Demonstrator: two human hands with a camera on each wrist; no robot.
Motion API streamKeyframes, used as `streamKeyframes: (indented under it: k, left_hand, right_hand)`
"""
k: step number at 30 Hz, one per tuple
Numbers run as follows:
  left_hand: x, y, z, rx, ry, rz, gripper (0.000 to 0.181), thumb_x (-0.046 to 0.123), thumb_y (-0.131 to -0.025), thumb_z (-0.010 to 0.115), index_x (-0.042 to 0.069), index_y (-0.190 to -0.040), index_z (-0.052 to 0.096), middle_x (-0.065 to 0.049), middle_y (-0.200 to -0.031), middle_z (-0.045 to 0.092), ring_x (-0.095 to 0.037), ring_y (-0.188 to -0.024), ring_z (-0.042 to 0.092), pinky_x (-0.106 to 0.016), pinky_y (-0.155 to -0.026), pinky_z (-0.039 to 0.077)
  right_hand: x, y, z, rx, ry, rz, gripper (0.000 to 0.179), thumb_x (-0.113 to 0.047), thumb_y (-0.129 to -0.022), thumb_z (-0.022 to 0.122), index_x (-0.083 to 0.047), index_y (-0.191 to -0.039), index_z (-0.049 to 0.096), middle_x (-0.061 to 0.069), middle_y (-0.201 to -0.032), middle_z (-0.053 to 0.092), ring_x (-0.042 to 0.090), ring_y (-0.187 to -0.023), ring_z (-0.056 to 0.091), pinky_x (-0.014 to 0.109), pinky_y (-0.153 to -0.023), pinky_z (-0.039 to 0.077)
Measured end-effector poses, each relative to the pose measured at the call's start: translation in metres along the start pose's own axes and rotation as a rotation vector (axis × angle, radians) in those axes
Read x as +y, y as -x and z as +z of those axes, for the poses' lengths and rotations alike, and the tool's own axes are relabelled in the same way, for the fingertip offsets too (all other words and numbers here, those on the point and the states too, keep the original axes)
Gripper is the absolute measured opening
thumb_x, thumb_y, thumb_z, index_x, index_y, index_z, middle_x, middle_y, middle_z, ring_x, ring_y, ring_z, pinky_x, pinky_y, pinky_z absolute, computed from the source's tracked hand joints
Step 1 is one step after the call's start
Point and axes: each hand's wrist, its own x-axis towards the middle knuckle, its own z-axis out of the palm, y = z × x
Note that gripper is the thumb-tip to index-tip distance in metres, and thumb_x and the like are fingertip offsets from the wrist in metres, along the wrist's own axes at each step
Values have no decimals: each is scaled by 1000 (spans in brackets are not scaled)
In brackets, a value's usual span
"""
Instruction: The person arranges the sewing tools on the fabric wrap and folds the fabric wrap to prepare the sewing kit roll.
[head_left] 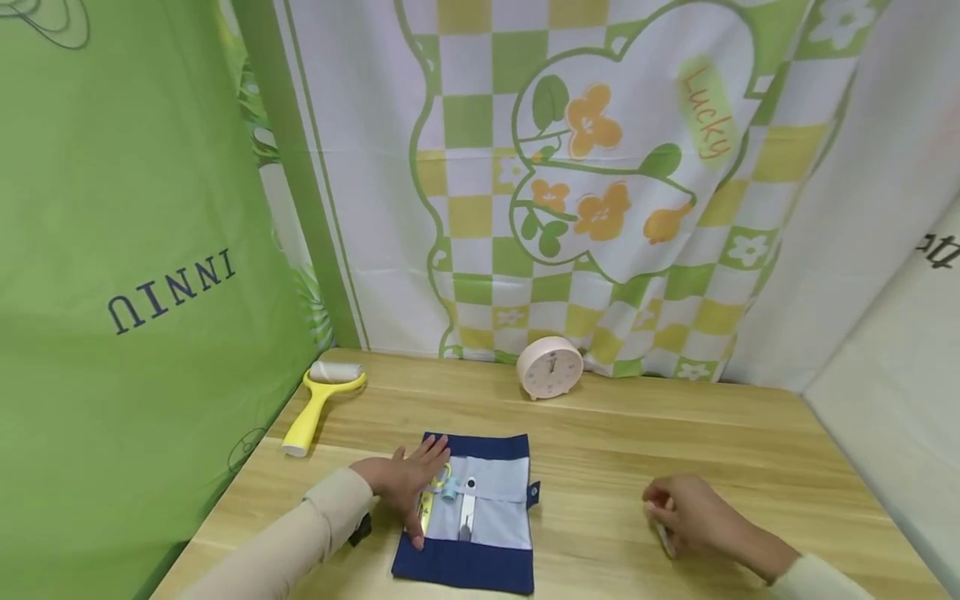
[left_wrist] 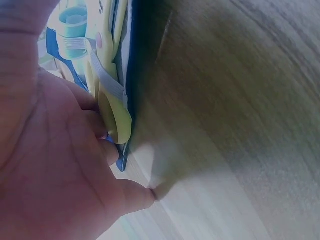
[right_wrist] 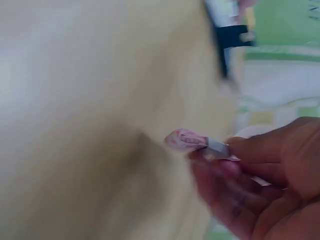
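Note:
An unfolded navy pouch (head_left: pixel 463 565) with a pale grey-blue lining lies on the table. My left hand (head_left: pixel 401 483) spreads across its left side, fingers extended and thumb near the lower flap. An elastic band inside crosses a yellow tool (left_wrist: pixel 114 120), a small teal cylinder (head_left: pixel 449 488) and a slim silver tool (head_left: pixel 467 510) with a dark hole. To the right, apart from the pouch, my right hand (head_left: pixel 693 512) pinches a small slim object (right_wrist: pixel 187 140) between thumb and fingers. It has a rounded pink-and-white end and a grey section; its kind cannot be made out.
A yellow-handled lint roller (head_left: pixel 306 423) lies at the table's left edge. Near the back curtain stands a round pale pink clock (head_left: pixel 550 367). Hanging cloths enclose the wooden table (head_left: pixel 600 467) at the left, back and right.

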Motion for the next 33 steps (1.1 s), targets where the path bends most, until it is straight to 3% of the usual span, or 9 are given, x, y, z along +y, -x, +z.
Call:
streamKeyframes:
  k: [3,7,11,15,19,22,29,33]
  left_hand:
    - [2,-3,-1,-2,-25,-5,141,57,-61,90,8,-162,4,-13,-170,-9,-32,-158,-8,-67,-121,10]
    - [3,-8,-11,15,-74,-7,142,59,-61,89,9,-162,4,-12,-171,-9,-31,-158,-8,-66,-122,11]
    - [3,-13,-14,23,-97,-18,141,59,-61,89,12,-163,3,-8,-171,-10,-29,-159,-8,-65,-123,12]
    - [-2,-8,-5,26,-89,-30,141,61,-60,88,13,-163,5,-6,-171,-9,-27,-159,-8,-64,-123,13]
    - [-6,-2,2,32,-80,-22,140,63,-61,87,12,-163,5,-8,-171,-8,-28,-159,-6,-64,-122,14]
    - [-6,-2,2,31,-91,-29,141,63,-60,87,13,-163,5,-7,-171,-9,-28,-159,-6,-64,-123,14]
    - [-8,-3,2,32,-89,-28,141,62,-61,88,13,-163,5,-7,-171,-9,-27,-159,-7,-64,-123,14]
    - [-9,-4,3,32,-79,-16,141,62,-61,88,13,-163,4,-7,-171,-10,-28,-159,-8,-65,-123,13]
  right_hand:
    - [-31,-30,-9,41,-132,7,24,-12,-97,64,5,-113,69,10,-94,72,4,-67,64,22,-56,55]
    - [-74,-88,-9,76,-269,-79,24,-11,-98,64,5,-114,69,17,-97,73,16,-74,72,32,-64,61]
    - [-100,-142,20,32,-325,-165,17,-6,-95,65,6,-107,68,15,-90,72,18,-73,72,38,-65,62]
    - [-110,-176,60,-43,-308,-177,11,-4,-93,67,4,-100,67,11,-83,70,13,-68,68,30,-59,60]
    - [-108,-188,83,-69,-302,-135,4,-1,-90,69,1,-94,67,7,-79,69,10,-63,64,23,-54,55]
    - [-99,-189,86,-96,-330,-105,4,-2,-90,68,0,-94,68,7,-79,69,11,-64,64,24,-56,55]
    - [-84,-195,85,-273,-537,-66,11,1,-93,64,9,-101,65,16,-84,72,17,-72,73,35,-66,62]
    - [-79,-198,85,-263,-511,-43,9,1,-92,65,7,-99,65,15,-82,73,18,-71,73,34,-64,61]
